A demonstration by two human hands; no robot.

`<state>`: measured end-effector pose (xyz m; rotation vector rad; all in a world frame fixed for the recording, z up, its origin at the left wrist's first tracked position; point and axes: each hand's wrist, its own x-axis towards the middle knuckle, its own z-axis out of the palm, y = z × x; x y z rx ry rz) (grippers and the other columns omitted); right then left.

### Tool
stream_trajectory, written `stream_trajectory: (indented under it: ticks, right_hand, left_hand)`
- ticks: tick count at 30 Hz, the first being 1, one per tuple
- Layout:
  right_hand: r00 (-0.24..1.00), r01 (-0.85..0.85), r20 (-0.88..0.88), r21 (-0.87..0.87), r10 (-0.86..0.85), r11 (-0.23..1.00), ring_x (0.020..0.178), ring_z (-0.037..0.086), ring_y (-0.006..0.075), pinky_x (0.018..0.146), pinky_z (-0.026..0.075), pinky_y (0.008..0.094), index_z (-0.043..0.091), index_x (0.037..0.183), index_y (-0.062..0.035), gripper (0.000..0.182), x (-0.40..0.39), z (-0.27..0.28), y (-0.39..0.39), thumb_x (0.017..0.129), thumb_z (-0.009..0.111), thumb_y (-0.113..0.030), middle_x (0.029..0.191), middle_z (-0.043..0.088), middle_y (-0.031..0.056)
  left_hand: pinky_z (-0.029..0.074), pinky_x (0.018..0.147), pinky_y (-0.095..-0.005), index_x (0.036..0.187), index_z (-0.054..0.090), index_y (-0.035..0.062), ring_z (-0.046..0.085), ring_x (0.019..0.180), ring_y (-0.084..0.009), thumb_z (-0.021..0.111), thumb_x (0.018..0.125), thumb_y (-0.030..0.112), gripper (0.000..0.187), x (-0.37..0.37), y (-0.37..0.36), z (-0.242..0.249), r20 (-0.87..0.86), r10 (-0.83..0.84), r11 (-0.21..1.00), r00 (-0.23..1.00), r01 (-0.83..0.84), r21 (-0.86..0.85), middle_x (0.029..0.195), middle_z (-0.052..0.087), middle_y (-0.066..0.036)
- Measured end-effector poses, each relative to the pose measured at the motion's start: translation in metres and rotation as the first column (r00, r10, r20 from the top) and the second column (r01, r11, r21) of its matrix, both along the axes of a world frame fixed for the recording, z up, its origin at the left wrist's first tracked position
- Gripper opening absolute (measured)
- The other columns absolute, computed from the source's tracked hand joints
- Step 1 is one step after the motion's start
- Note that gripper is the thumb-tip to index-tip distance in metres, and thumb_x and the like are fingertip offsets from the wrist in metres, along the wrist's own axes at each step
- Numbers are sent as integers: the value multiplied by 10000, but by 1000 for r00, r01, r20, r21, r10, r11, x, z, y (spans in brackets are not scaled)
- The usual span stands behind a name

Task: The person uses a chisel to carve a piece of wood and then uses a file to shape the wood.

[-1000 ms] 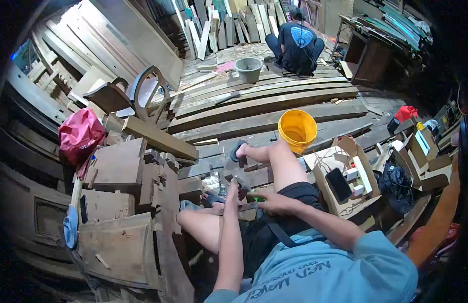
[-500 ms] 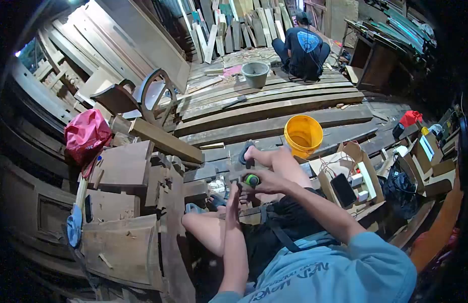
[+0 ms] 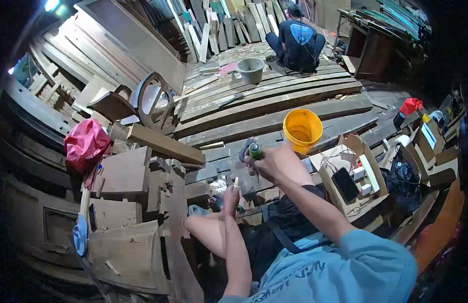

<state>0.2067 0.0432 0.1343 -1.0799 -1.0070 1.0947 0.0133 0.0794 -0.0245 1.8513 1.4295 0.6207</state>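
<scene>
My right hand (image 3: 263, 164) is closed around a tool with a green-and-black handle (image 3: 254, 150). The handle's round end faces up, and its working end is hidden below my fist, so I cannot make out its kind. Lower and to the left, my left hand (image 3: 231, 201) is a closed fist above my bent knee. A small pale piece of wood (image 3: 237, 182) sticks up out of it. The two hands are apart.
A yellow bucket (image 3: 302, 132) stands beyond my knee. At right, a cardboard box (image 3: 374, 146) holds a phone (image 3: 345, 185) and chargers. Wooden panels (image 3: 128, 252) lie at left. A person (image 3: 298, 43) sits at the back near a grey bucket (image 3: 250, 70).
My right hand has moved up and away from my left hand, taking the green-handled tool with it. My left hand has dropped slightly, and the pale wood piece now shows.
</scene>
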Motion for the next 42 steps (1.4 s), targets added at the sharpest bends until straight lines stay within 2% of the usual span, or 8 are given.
stream_trajectory:
  ticks: [4,8,11,18,26,33,37,42]
  right_hand:
    - [983,183,-9,130,-183,975,461,448,68,414,359,214,538,770,-58,182,-10,13,13,763,684,-166,599,513,-12]
    - [914,82,-406,190,2,978,522,452,56,460,378,216,518,734,-67,195,-20,-7,28,754,691,-154,632,513,-10]
    - [965,141,-245,190,-92,972,550,458,63,508,385,229,522,739,-58,211,-26,-27,39,735,700,-171,628,504,-23]
    - [975,73,-218,178,-33,981,533,455,61,491,378,234,545,669,-45,178,-33,-38,43,721,683,-145,584,516,-24]
    - [934,92,-356,176,-24,980,508,496,86,483,403,243,564,688,-37,203,-29,-43,54,696,708,-179,560,537,5]
    - [941,337,-51,91,-334,937,597,574,198,588,456,333,594,684,-56,296,-43,-54,52,640,726,-318,648,598,67]
    - [862,485,60,190,-504,853,640,531,240,613,425,360,540,646,-50,337,-49,-47,47,657,709,-341,630,535,106]
    - [873,453,34,315,-487,834,588,498,242,581,411,357,510,619,-35,322,-48,-26,36,668,707,-286,592,512,104]
  left_hand:
    - [446,726,-420,933,522,-41,586,794,-377,527,781,240,320,8,-8,36,-29,-15,999,999,16,32,834,604,-222]
    - [453,610,-316,973,410,11,570,651,-224,584,785,144,289,8,-15,31,205,58,995,977,-73,64,701,548,-119]
    - [345,434,-216,882,411,45,438,498,-65,559,828,121,175,7,-18,42,403,28,950,915,100,-295,633,477,-22]
    - [375,482,-219,896,444,38,466,568,-79,601,815,130,199,10,-20,48,495,112,939,862,71,-336,694,508,-20]
    - [405,557,-274,803,540,10,487,610,-119,623,807,122,139,12,-20,44,589,20,1000,808,-25,0,698,543,-31]
    - [409,570,-379,763,537,-11,529,598,-319,619,784,103,141,12,-24,58,135,43,899,990,-97,427,666,555,-167]
    - [424,596,-390,796,550,-13,552,649,-352,613,780,103,133,23,-33,79,316,52,944,947,-149,293,701,570,-191]
    - [454,621,-383,870,585,21,590,720,-357,610,778,81,113,17,-22,57,101,90,928,991,-120,352,782,623,-170]
